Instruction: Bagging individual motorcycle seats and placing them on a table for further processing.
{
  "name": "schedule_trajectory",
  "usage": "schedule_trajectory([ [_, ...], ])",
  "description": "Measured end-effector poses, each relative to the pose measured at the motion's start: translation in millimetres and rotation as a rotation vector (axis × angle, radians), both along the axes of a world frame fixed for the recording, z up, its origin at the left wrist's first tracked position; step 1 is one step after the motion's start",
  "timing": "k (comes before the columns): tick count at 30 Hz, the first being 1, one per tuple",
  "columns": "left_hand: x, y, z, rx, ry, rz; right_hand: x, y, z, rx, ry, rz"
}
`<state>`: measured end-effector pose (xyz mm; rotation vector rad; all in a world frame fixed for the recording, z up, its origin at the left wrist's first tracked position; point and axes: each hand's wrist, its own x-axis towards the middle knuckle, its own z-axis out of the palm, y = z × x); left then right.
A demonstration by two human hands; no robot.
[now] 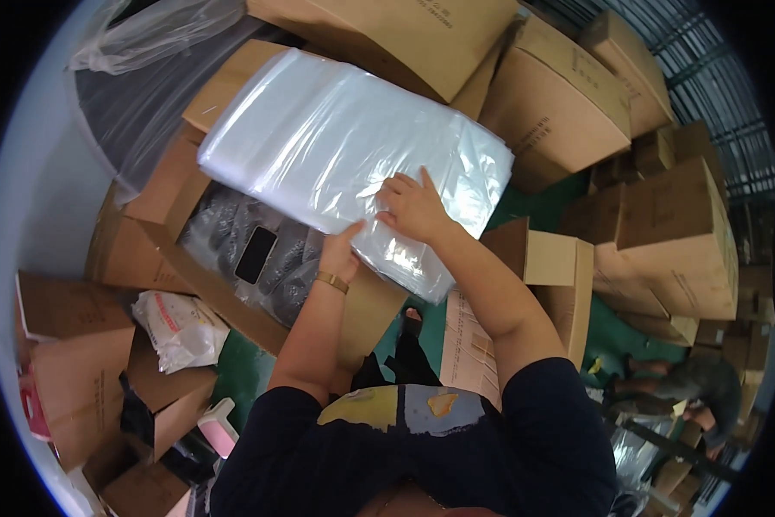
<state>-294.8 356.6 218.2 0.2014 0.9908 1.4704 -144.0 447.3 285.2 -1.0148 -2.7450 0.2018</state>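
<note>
Across the open carton (pixel 373 312), clear plastic sheeting (pixel 344 129) is lying. We're resting our right hand (pixel 415 209) on it, fingers loosely spread; our left hand (pixel 340 254) is touching its near edge, grip unclear. Phone (pixel 256 255) is lying inside carton, white bag (pixel 179 329) left of carton.

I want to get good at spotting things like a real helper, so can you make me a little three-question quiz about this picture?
1. True or false: the right hand is on the shiny plastic bundle.
2. Which wrist wears the gold-coloured band? A) left B) right
3. Fill the gap: the phone lies inside an open cardboard ____.

Key: 1. True. 2. A. 3. box.
</note>
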Motion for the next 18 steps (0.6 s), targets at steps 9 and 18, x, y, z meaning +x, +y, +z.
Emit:
schedule_trajectory([
  [9, -33.2, 16.3, 9.0, -0.076, -0.145, 0.0, 143.0, -68.9, -30.4, -0.633, 1.068, -1.293],
  [18, -22.9, -29.9, 22.3, -0.052, -0.269, -0.089, 97.6, -104.8, -37.7, -1.395, 1.38, -0.996],
])
